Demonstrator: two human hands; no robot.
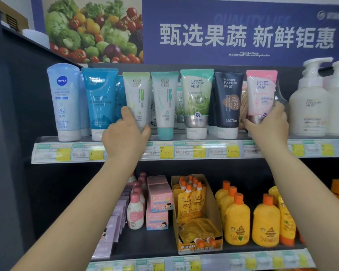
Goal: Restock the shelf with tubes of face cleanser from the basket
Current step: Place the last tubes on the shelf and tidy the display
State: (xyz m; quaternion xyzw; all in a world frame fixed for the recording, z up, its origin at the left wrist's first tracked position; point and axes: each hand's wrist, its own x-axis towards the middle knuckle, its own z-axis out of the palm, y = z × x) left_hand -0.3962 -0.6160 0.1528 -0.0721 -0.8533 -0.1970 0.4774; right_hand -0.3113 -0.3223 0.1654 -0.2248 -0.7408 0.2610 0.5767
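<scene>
Left hand (125,133): fingers curled round the foot of a pale green tube (136,94), upright on the top shelf (194,138).
Right hand (268,124): grips the base of a pink tube (259,90), same shelf.
Between them: teal, green and navy tubes in a row.
Lower shelf: orange bottles (237,222).
</scene>
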